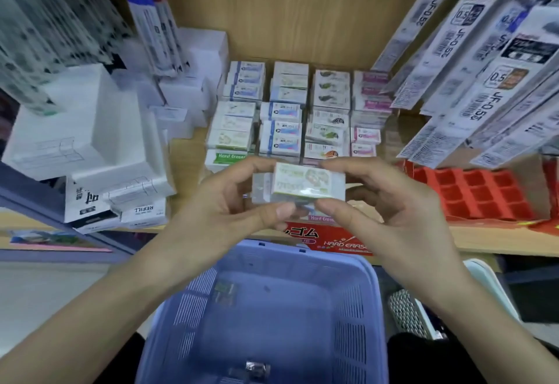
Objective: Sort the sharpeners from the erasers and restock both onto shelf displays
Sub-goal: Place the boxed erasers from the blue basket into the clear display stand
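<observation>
Bright, even indoor light with soft shadows. Wide-angle view bends the edges; hanging refill packs (472, 60) at right are motion-blurred; overall slightly soft.

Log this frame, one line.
left hand + right hand: pinch eraser pack | basket below | eraser stacks behind | not yet shelved

Two hands (230, 202) (384, 202), one eraser pack (302, 184), one basket (196, 302)

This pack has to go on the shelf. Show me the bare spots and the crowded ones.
Bare wood shows in a strip between the white boxes and the eraser stacks, and in a patch right of the stacks, under the hanging refills. The red tray has empty cells. The stacks stand packed tight.
</observation>
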Available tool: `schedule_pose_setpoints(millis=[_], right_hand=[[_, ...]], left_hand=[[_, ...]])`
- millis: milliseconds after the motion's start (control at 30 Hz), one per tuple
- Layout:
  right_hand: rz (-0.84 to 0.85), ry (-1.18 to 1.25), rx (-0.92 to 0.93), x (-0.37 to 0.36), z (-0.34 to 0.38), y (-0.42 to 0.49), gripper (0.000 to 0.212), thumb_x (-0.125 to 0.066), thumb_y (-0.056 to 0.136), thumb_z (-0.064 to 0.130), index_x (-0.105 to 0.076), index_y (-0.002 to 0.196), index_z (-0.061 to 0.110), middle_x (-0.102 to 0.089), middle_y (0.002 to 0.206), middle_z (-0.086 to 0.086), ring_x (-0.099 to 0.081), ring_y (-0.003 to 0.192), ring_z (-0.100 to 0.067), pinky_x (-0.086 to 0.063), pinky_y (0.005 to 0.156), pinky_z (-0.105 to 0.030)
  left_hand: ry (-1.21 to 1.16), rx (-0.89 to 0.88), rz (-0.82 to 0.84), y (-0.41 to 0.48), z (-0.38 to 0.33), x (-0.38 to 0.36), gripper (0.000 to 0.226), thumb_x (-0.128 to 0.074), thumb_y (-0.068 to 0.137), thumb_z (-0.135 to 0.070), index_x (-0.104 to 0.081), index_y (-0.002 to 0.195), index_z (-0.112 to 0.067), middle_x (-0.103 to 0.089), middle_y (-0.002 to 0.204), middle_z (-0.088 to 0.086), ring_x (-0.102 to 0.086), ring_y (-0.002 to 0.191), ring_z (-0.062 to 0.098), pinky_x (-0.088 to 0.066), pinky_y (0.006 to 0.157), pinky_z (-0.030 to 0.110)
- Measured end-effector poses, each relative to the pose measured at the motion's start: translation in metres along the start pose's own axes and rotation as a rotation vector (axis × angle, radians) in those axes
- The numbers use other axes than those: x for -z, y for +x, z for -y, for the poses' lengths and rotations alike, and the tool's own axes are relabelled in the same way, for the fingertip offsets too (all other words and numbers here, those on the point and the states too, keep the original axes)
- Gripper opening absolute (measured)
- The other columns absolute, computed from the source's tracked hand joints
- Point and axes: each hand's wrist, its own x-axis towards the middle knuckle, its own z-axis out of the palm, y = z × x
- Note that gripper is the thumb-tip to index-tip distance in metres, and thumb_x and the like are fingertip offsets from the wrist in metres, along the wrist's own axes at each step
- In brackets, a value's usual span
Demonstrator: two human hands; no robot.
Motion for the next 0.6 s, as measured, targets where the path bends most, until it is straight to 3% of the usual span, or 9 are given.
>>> schedule_pose_setpoints(millis=[167,233,333,433,500,533,600], right_hand=[[-0.023,-0.155,0.014,-0.002,-0.013,0.002,0.029,-0.070,0.078,0.030,-0.060,0.105,0.035,-0.062,0.104,0.018,-0.061,0.092,-0.007,-0.048,0.077,-0.019],[-0.024,-0.134,-0.056,-0.003,-0.017,0.001,0.031,-0.070,0.076,0.025,-0.056,0.099,0.040,-0.059,0.096,0.018,-0.057,0.082,-0.007,-0.044,0.067,-0.017],[0.103,-0.070,-0.132,-0.004,-0.019,-0.002,0.046,-0.066,0.079,0.023,-0.043,0.110,0.050,-0.059,0.081,0.010,-0.055,0.067,-0.011,-0.043,0.061,-0.020],[0.261,-0.008,-0.230,-0.002,-0.019,-0.002,0.065,-0.067,0.086,0.021,-0.035,0.128,0.058,-0.066,0.105,0.011,-0.062,0.094,-0.010,-0.048,0.084,-0.029],[0.275,0.034,-0.270,-0.004,-0.019,0.000,0.063,-0.071,0.083,0.023,-0.040,0.125,0.059,-0.066,0.114,0.009,-0.062,0.105,-0.011,-0.048,0.094,-0.036],[0.243,0.041,-0.280,-0.006,-0.019,0.000,0.057,-0.075,0.079,0.027,-0.045,0.118,0.056,-0.069,0.107,0.006,-0.065,0.098,-0.013,-0.050,0.090,-0.038],[0.147,0.077,-0.333,-0.007,-0.019,0.003,0.047,-0.076,0.072,0.038,-0.049,0.109,0.047,-0.072,0.093,0.002,-0.065,0.081,-0.009,-0.051,0.074,-0.028]], left_hand=[[0.077,0.036,-0.021,0.010,0.007,0.002,0.037,-0.065,0.071,-0.012,-0.061,0.107,-0.015,-0.072,0.105,-0.002,-0.071,0.086,0.018,-0.054,0.067,0.019],[0.093,0.055,-0.048,0.013,0.011,0.001,0.037,-0.065,0.070,-0.015,-0.061,0.107,-0.014,-0.073,0.101,-0.003,-0.071,0.079,0.014,-0.053,0.064,0.018],[0.104,0.078,-0.064,0.015,0.017,-0.003,0.035,-0.066,0.069,-0.021,-0.062,0.102,-0.013,-0.072,0.087,0.002,-0.066,0.067,0.011,-0.053,0.062,0.020],[0.104,0.106,-0.028,0.014,0.020,-0.005,0.031,-0.068,0.069,-0.022,-0.063,0.100,-0.017,-0.070,0.083,0.001,-0.065,0.065,0.012,-0.053,0.064,0.020],[0.141,0.109,-0.020,0.014,0.022,-0.002,0.032,-0.069,0.069,-0.023,-0.064,0.101,-0.020,-0.071,0.085,-0.001,-0.067,0.068,0.015,-0.054,0.068,0.022],[0.147,0.110,-0.033,0.013,0.022,0.000,0.033,-0.069,0.069,-0.025,-0.065,0.101,-0.020,-0.071,0.085,-0.002,-0.068,0.068,0.015,-0.054,0.068,0.022],[0.145,0.118,-0.069,0.012,0.021,0.003,0.034,-0.069,0.067,-0.027,-0.064,0.101,-0.022,-0.071,0.082,-0.003,-0.067,0.066,0.014,-0.053,0.066,0.020]])
